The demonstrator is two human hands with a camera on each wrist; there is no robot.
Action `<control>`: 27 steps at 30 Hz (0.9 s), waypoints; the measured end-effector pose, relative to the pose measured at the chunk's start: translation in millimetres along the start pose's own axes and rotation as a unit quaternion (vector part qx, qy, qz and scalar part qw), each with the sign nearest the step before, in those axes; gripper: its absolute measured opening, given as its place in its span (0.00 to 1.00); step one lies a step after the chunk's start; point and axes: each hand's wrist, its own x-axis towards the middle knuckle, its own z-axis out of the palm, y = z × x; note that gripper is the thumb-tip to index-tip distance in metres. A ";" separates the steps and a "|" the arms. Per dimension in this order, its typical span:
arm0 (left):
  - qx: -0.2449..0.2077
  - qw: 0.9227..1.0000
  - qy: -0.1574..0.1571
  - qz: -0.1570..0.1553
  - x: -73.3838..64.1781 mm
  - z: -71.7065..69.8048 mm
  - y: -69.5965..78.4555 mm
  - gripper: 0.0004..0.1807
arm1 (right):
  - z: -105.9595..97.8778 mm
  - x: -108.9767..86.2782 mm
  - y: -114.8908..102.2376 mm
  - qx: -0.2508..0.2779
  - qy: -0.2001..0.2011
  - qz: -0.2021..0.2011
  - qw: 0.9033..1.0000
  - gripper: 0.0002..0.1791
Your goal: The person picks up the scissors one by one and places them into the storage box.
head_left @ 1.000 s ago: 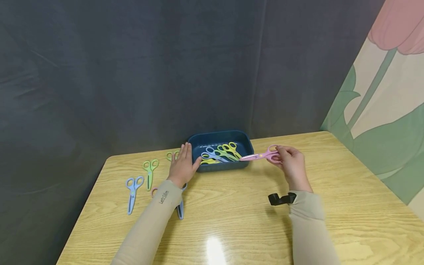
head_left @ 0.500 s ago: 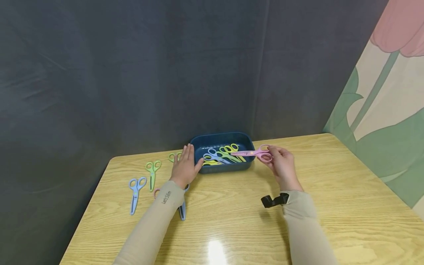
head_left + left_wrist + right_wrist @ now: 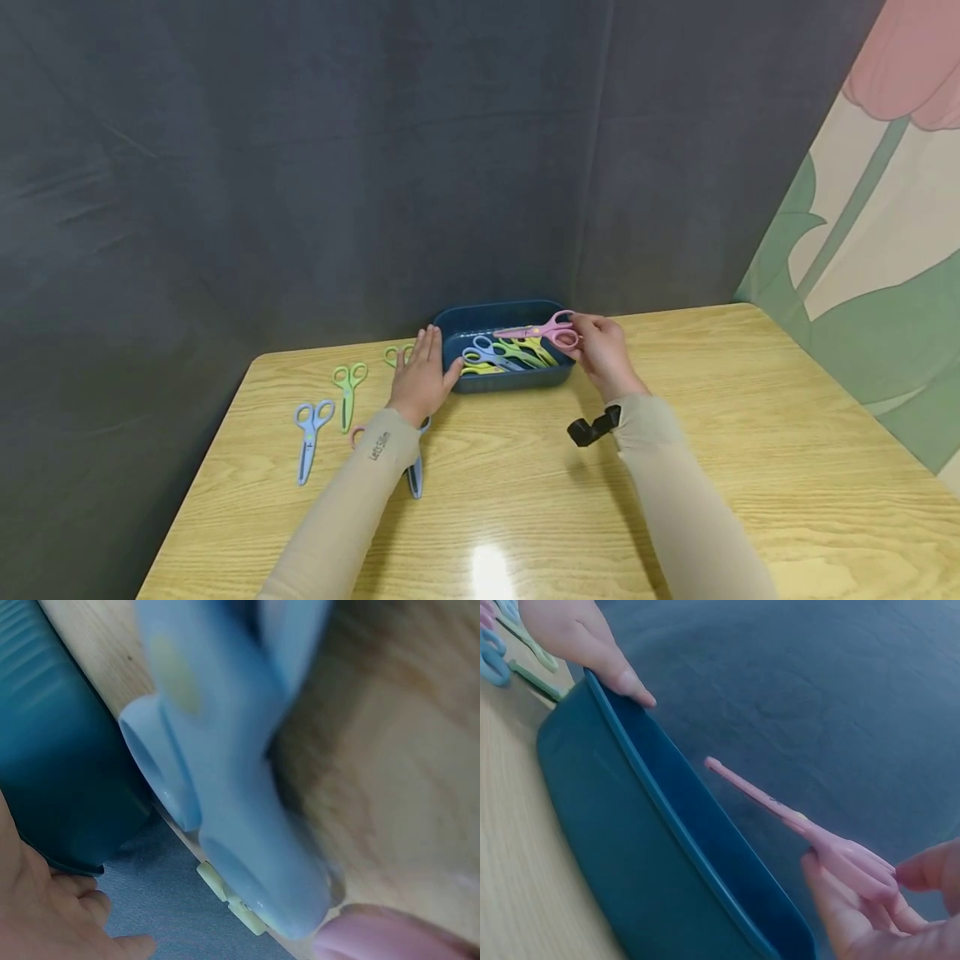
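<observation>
Pink scissors (image 3: 534, 332) hang level over the dark blue bin (image 3: 517, 382), blades pointing left. My right hand (image 3: 606, 354) pinches them by the finger loops, near the bin's right end; the right wrist view shows thumb and fingers on the pink handle (image 3: 851, 866). Inside the bin lie blue scissors (image 3: 491, 357) with several green and yellow ones, partly overlapped by the pink pair. My left hand (image 3: 420, 382) rests on the bin's left end with fingers extended, its thumb (image 3: 634, 686) over the rim.
Left of the bin, blue scissors (image 3: 309, 437) and green scissors (image 3: 348, 393) lie on the wooden table (image 3: 517, 467). More scissors sit partly hidden by the left hand and sleeve, including a blue pair (image 3: 217, 727). A dark curtain (image 3: 480, 167) hangs behind.
My right hand has moved left, carrying the pink scissors from beyond the bin's right end to above its contents. The left hand has stayed on the bin's left end.
</observation>
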 end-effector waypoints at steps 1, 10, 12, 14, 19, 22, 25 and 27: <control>0.000 1.000 0.000 0.000 0.2 -0.4 -0.2 0.43 | 3.2 2.2 -0.2 -0.002 -0.002 0.008 1.000 0.22; 0.004 1.000 0.005 0.005 2.0 2.8 -3.4 0.43 | 30.1 19.7 11.4 -0.015 -0.028 0.053 0.998 0.21; -0.002 1.000 0.012 0.008 1.7 3.3 -2.8 0.43 | 35.1 22.4 15.4 -0.014 -0.035 0.060 0.997 0.21; -0.006 1.000 0.013 0.008 1.1 3.1 -1.9 0.43 | 39.8 24.7 19.2 -0.016 -0.039 0.069 0.997 0.22; -0.013 1.000 0.008 0.004 -0.4 2.1 -0.3 0.43 | 51.5 28.7 24.7 -0.011 -0.037 0.084 0.996 0.21; -0.016 1.000 0.012 0.003 -0.5 3.0 -0.9 0.43 | 57.5 30.8 25.2 -0.008 -0.045 0.090 0.995 0.22; -0.021 1.000 0.020 0.005 0.1 4.4 -2.1 0.42 | 61.1 33.0 25.5 -0.013 -0.044 0.101 0.994 0.23; -0.020 1.000 0.022 0.007 0.5 4.9 -2.4 0.42 | 62.1 34.8 26.2 -0.016 -0.034 0.112 0.993 0.24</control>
